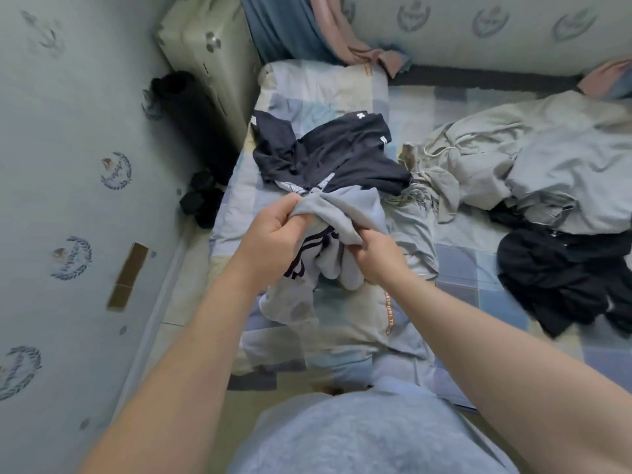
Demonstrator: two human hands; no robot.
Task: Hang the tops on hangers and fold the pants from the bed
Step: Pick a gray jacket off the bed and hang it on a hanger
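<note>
A grey garment with dark stripes is bunched up above the bed. My left hand grips its upper left edge, and my right hand grips its lower right part. Just beyond it a dark navy garment lies spread on the bed. Under my hands lies a pale garment with an orange printed strip. To the right sit a heap of light grey clothes and a black garment. No hanger is in view.
The bed has a checked blue and cream cover. A cream suitcase and black items stand on the floor at the left by the wall. Blue and pink fabric hangs at the head of the bed.
</note>
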